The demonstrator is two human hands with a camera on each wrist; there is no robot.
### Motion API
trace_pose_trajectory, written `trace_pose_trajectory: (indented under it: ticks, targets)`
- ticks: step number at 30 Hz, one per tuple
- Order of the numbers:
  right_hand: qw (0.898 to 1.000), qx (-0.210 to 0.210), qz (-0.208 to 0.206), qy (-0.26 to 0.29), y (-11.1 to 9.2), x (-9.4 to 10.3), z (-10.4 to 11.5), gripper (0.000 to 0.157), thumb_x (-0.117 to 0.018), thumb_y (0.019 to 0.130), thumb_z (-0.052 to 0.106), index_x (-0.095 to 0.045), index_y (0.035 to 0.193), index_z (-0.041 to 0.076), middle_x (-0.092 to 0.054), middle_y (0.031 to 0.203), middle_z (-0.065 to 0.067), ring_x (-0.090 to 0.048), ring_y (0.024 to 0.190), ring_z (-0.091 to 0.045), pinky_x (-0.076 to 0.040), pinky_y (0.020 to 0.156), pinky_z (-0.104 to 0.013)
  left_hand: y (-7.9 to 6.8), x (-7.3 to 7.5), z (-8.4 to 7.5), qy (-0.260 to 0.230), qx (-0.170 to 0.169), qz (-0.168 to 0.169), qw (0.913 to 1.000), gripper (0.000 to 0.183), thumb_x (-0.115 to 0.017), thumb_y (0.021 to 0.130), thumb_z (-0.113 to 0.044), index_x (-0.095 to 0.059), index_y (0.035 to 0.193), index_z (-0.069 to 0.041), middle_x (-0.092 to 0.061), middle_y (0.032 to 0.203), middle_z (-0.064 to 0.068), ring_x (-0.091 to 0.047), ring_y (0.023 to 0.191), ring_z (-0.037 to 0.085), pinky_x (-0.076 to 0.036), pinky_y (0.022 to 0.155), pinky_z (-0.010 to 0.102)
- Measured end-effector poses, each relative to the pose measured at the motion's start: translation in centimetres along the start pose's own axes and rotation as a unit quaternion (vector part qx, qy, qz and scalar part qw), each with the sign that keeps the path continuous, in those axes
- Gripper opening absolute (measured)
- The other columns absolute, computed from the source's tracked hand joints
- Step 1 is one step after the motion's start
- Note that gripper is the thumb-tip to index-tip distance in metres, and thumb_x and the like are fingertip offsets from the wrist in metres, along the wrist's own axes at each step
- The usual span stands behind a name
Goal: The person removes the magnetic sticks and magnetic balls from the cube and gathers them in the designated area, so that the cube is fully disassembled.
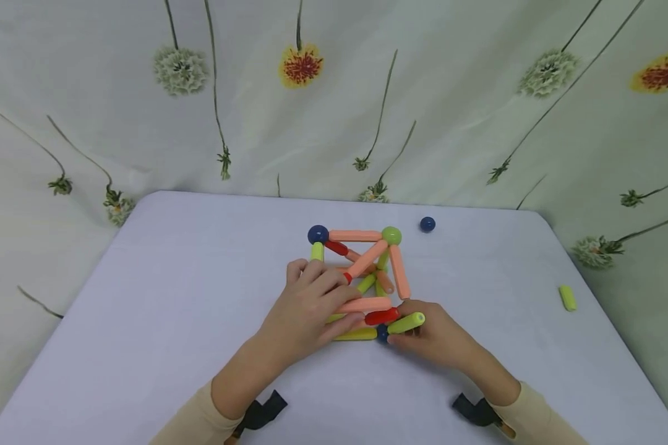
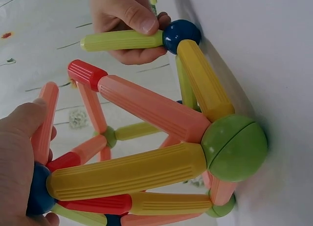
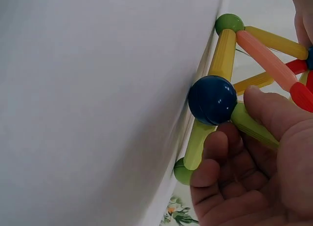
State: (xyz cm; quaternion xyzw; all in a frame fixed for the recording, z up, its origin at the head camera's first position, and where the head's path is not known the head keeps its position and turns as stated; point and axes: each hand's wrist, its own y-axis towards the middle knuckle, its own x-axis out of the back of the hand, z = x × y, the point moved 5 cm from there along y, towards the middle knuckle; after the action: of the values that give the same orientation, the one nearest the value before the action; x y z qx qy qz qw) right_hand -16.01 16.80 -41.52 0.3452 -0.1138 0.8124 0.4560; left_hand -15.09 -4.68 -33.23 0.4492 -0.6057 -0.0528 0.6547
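A frame of ribbed magnetic sticks and balls [image 1: 355, 235] stands on the table. Over its left side, my left hand [image 1: 312, 306] pinches a salmon stick [image 2: 45, 121] between thumb and fingers, close to a blue ball [image 2: 40, 192]. At the near right corner my right hand [image 1: 436, 337] pinches a lime stick [image 3: 252, 124] by its end against another blue ball [image 3: 212, 100]. That stick's other end is free and points upward. From the same ball a yellow stick [image 2: 205, 79] runs to a green ball [image 2: 234, 147] at the base. A red stick [image 2: 87, 74] ends free, beside the lime one.
A loose blue ball [image 1: 427, 224] lies behind the frame toward the table's back edge. Off to the right is a loose lime stick [image 1: 568, 298]. The white table [image 1: 145, 278] meets a flower-patterned cloth [image 1: 334, 123] at the back. Black straps [image 1: 264, 411] sit at the wrists.
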Motion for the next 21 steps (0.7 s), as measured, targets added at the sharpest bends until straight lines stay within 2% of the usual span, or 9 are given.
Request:
trace_pose_trajectory:
  ticks: [8,10,12,14,17,21]
  targets:
    - [0.999,-0.021,-0.017,-0.019,-0.6,0.4,-0.2,0.016,-0.074,0.086,0.009,-0.069,0.099,0.016,-0.063,0.085,0.011,-0.056,0.070,-0.009,-0.049,0.060,-0.026,0.2,-0.3,-0.1,0.010,0.000,0.004,0.9999,0.029,-0.080,0.080,-0.037,-0.071,0.098,-0.016,-0.058,0.096,-0.002,-0.048,0.101,0.021,-0.033,0.083,0.046]
    - [0.999,-0.042,-0.024,-0.015,-1.0,0.6,-0.5,0.016,-0.070,0.087,0.006,-0.069,0.101,0.014,-0.065,0.088,0.009,-0.057,0.072,-0.010,-0.050,0.062,-0.026,0.2,-0.3,-0.1,0.013,0.003,0.007,0.9999,0.030,-0.080,0.080,-0.038,-0.070,0.099,-0.017,-0.058,0.096,-0.002,-0.048,0.101,0.021,-0.033,0.083,0.046]
    - [0.996,-0.080,-0.034,-0.006,-1.5,1.0,-1.1,0.015,-0.064,0.089,0.003,-0.069,0.099,0.013,-0.066,0.089,0.006,-0.057,0.075,-0.012,-0.050,0.066,-0.027,0.1,-0.4,-0.2,0.014,0.005,0.010,0.9998,0.030,-0.080,0.080,-0.038,-0.070,0.099,-0.017,-0.058,0.096,-0.002,-0.048,0.100,0.021,-0.033,0.083,0.046]
    - [0.991,-0.124,-0.049,0.019,-2.2,1.6,-1.7,0.013,-0.057,0.091,0.001,-0.066,0.093,0.010,-0.063,0.083,0.000,-0.055,0.071,-0.016,-0.048,0.064,-0.028,0.1,-0.4,-0.2,0.014,0.008,0.013,0.9998,0.030,-0.080,0.080,-0.038,-0.070,0.098,-0.017,-0.057,0.096,-0.002,-0.048,0.100,0.021,-0.033,0.083,0.046]
    - [0.977,-0.189,-0.083,0.057,-3.4,2.7,-2.7,0.017,-0.046,0.094,0.001,-0.057,0.081,0.004,-0.054,0.069,-0.007,-0.048,0.061,-0.017,-0.042,0.057,-0.028,0.1,-0.3,-0.2,0.014,0.011,0.013,0.9997,0.030,-0.081,0.079,-0.037,-0.070,0.098,-0.017,-0.057,0.095,-0.002,-0.048,0.100,0.021,-0.033,0.083,0.046]
    - [0.961,-0.245,-0.114,0.059,-4.9,4.4,-4.1,0.029,-0.035,0.101,0.011,-0.049,0.078,0.001,-0.044,0.061,-0.007,-0.038,0.052,-0.017,-0.035,0.049,-0.029,0.1,-0.2,-0.1,0.012,0.018,0.015,0.9997,0.030,-0.081,0.079,-0.037,-0.070,0.098,-0.016,-0.057,0.095,-0.002,-0.048,0.100,0.021,-0.033,0.083,0.047]
